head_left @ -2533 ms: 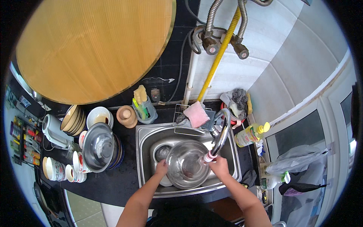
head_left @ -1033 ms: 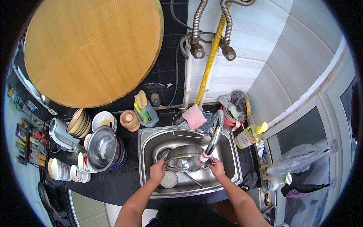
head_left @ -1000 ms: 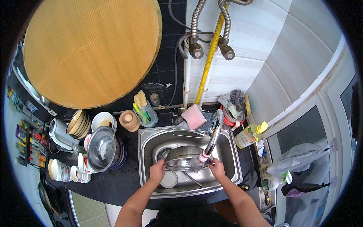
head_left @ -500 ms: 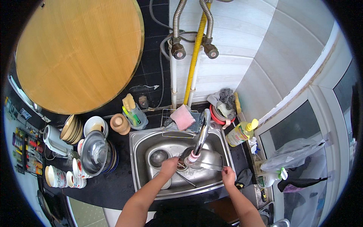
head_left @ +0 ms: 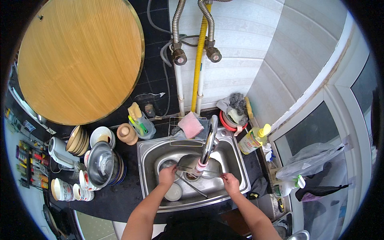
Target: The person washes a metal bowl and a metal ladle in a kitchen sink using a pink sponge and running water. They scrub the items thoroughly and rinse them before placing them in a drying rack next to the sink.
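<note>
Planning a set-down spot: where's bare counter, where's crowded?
Bare: black countertop between the stacked dishware and the left rim of the sink, down to the front edge. Crowded: back left, with wooden mortar and utensil holder; right, with pump bottle; mid-sink, where left hand and right hand hold a metal bowl.

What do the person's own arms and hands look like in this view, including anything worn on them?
The left grip and right grip are bare human hands, without gloves. The left forearm and right forearm are bare too; no sleeve, watch or bracelet shows on them. A black garment shows at the lower edge. Finger details are too small to judge.
</note>
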### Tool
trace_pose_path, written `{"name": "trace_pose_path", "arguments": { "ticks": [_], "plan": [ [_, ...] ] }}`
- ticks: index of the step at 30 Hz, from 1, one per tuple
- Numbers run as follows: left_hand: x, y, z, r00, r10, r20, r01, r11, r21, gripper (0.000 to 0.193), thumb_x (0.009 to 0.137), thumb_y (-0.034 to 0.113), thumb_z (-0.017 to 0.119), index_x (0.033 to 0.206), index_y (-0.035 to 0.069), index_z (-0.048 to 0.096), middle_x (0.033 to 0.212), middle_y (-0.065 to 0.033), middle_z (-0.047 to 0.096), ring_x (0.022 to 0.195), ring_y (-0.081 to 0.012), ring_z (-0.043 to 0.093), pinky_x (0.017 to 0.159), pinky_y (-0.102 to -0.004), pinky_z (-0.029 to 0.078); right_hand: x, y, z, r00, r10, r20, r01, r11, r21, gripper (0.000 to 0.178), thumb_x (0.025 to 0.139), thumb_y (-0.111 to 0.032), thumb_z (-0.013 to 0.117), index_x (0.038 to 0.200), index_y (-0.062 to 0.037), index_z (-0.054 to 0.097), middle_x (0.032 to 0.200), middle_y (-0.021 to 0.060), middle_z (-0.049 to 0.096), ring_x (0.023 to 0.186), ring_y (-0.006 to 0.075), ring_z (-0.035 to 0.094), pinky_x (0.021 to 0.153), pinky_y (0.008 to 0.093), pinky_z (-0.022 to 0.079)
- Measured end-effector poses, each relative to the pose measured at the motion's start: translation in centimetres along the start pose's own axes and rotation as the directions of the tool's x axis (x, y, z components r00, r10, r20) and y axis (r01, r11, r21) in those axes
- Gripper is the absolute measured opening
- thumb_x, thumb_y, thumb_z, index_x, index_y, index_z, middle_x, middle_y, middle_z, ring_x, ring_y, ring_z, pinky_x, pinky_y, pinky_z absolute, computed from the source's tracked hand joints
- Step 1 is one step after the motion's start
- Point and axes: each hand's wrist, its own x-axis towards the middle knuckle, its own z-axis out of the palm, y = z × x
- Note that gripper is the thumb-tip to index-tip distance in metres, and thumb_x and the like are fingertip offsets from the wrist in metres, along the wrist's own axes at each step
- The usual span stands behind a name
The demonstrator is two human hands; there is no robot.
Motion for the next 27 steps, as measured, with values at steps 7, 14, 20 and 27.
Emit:
{"name": "trace_pose_path", "arguments": {
  "ticks": [7,14,20,27],
  "plan": [
    [-2.3,-6.1,-2.2,0.98,-0.113,-0.162,0.122,0.991,0.049,0.018,0.074,0.018,0.057,0.088,0.011,0.065,0.08,-0.013,0.062,0.071,-0.0318,0.059,0.064,-0.0393,0.047,3.6,-4.3,3.4,0.991,-0.105,0.079,0.104,0.994,0.01,0.014,0.072,-0.006,0.061,0.085,-0.0055,0.055,0.079,0.0133,0.059,0.071,0.0306,0.059,0.06,0.0369,0.048],
    [-4.2,-7.8,-4.4,0.97,-0.167,-0.175,0.177,0.983,0.042,0.018,0.073,0.02,0.06,0.087,0.01,0.066,0.08,-0.0145,0.061,0.073,-0.0313,0.059,0.065,-0.0379,0.048,5.1,-7.8,4.4,0.974,-0.216,0.069,0.219,0.975,-0.043,0.012,0.072,-0.005,0.057,0.082,-0.0056,0.051,0.078,0.0149,0.057,0.069,0.0345,0.056,0.06,0.0415,0.047],
    [-5.1,-7.7,-5.6,0.975,-0.189,-0.114,0.188,0.982,-0.028,0.017,0.073,0.021,0.059,0.084,0.009,0.066,0.076,-0.0146,0.061,0.071,-0.0317,0.059,0.063,-0.038,0.047,3.7,-9.3,3.8,0.988,-0.124,0.087,0.134,0.983,-0.124,0.018,0.07,-0.008,0.06,0.088,-0.0069,0.054,0.077,0.0158,0.058,0.071,0.0346,0.057,0.061,0.0409,0.047],
    [-5.1,-7.7,-6.7,0.99,-0.051,-0.128,0.05,0.999,-0.01,0.016,0.073,0.019,0.059,0.081,0.006,0.065,0.074,-0.0156,0.06,0.068,-0.0321,0.058,0.061,-0.0378,0.046,0.3,-9.9,3.2,0.993,-0.114,0.033,0.116,0.989,-0.097,0.012,0.073,-0.011,0.061,0.083,-0.0075,0.057,0.079,0.0123,0.061,0.067,0.0308,0.059,0.059,0.0376,0.048]
  ]
}}
